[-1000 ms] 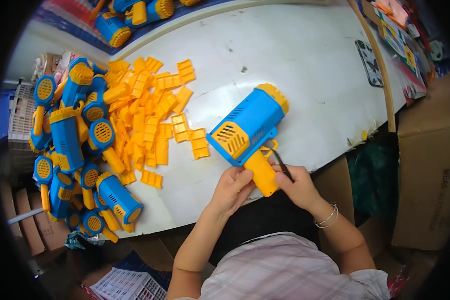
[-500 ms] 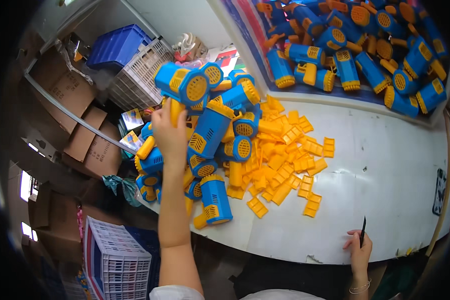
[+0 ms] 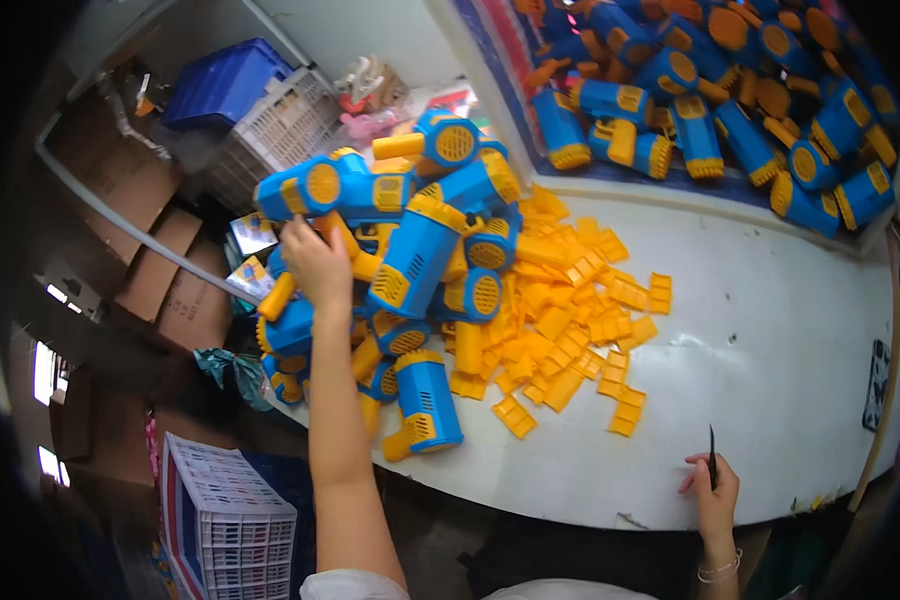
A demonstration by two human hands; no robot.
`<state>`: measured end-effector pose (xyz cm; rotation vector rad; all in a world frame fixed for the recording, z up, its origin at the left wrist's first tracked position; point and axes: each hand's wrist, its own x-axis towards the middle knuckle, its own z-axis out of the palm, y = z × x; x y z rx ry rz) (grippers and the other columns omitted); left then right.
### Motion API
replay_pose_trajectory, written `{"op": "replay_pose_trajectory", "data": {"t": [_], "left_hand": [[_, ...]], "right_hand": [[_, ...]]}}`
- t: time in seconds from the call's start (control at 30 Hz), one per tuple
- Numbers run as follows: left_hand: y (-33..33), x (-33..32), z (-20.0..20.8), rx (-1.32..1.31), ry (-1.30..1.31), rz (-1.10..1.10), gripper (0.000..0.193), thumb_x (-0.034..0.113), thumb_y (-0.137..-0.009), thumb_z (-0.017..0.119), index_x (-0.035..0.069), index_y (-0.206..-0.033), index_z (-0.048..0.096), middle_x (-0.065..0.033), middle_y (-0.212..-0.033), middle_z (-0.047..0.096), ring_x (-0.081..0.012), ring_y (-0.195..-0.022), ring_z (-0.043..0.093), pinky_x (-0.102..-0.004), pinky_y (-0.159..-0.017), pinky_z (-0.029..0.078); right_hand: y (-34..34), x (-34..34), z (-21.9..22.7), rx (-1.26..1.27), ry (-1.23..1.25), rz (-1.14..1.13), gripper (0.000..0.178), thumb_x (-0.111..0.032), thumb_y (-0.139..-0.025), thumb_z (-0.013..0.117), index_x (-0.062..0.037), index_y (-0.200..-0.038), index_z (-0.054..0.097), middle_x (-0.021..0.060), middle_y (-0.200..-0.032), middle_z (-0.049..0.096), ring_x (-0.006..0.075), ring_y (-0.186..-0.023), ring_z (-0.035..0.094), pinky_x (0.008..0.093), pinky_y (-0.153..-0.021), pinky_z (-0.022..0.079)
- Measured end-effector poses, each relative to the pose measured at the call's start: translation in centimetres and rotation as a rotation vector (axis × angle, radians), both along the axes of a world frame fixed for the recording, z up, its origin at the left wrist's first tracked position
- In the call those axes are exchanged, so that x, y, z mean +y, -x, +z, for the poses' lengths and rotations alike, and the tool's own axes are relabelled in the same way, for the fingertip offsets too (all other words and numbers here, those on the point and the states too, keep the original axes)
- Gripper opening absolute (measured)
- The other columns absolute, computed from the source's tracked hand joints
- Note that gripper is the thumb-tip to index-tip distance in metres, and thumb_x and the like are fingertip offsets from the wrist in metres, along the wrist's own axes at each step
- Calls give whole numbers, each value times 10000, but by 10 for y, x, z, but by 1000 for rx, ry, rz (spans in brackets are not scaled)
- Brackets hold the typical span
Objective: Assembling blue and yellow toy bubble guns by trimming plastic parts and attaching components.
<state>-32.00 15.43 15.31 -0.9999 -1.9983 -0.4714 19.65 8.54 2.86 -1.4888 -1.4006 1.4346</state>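
Note:
My left hand (image 3: 317, 265) is closed round the orange-yellow handle of a blue and yellow toy gun (image 3: 298, 190), at the left side of a heap of similar toy guns (image 3: 410, 262). The gun's barrel is tilted, its round slotted end facing right. Low over the right part of the table, my right hand (image 3: 715, 490) grips a thin black pointed tool (image 3: 713, 458) between its fingers; the exact kind is unclear. Against the heap's right side lies a pile of small yellow plastic pieces (image 3: 570, 330), some with raised ribs.
A big bin (image 3: 650, 184) full of toy guns stands at the back right of the white table (image 3: 750, 330). A phone-like object (image 3: 876, 385) lies by the right edge. Crates (image 3: 245, 530), a blue tub (image 3: 228, 85) and cardboard boxes (image 3: 195, 295) are at the left.
My left hand has moved left and down with the toy gun, onto the heap's left side. Another toy gun behind it now shows more fully. My right hand has barely shifted.

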Motion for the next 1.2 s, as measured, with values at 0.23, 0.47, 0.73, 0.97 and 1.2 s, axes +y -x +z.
{"op": "replay_pose_trajectory", "data": {"t": [0.23, 0.47, 0.73, 0.97, 1.2], "left_hand": [[16, -40, 1, 92, -46, 249, 603, 502, -810, 500, 80, -1232, 416, -137, -1298, 360, -375, -1262, 239, -658, -957, 125], [21, -54, -2, 80, 63, 171, 668, 551, -801, 479, 143, -1310, 333, -170, -1259, 396, -409, -1236, 273, -652, -955, 138], [19, -62, 9, 169, -77, 128, 600, 459, -857, 459, 7, -1244, 375, -179, -1246, 413, -343, -1151, 411, -519, -942, 279], [-156, -41, -65, -38, 322, -946, 282, 127, -730, 645, 25, -985, 577, -119, -999, 580, -294, -914, 560, -385, -781, 441], [-228, -14, -141, -335, 576, -791, 251, 117, -727, 637, 16, -949, 580, -125, -854, 566, -290, -770, 548, -376, -704, 448]], "right_hand": [[10, -2, 1, -25, 8, 62, 192, -151, -876, 477, 14, -862, 574, 18, -571, 534, 58, -538, 467, 205, -527, 359], [14, -4, 6, -10, -27, 81, 205, -182, -885, 470, -8, -854, 573, 9, -555, 514, 56, -538, 457, 207, -512, 333], [22, -1, 10, -29, -40, 87, 153, -132, -866, 479, -2, -912, 544, 10, -601, 523, 62, -553, 466, 211, -537, 362], [22, -3, -4, 26, -13, 45, 146, -69, -870, 430, -21, -1008, 417, 19, -704, 540, 45, -522, 381, 193, -486, 328], [18, -3, 16, -46, -67, 150, 247, -74, -883, 418, -19, -1113, 492, 18, -660, 534, 55, -512, 406, 200, -481, 330]]}}
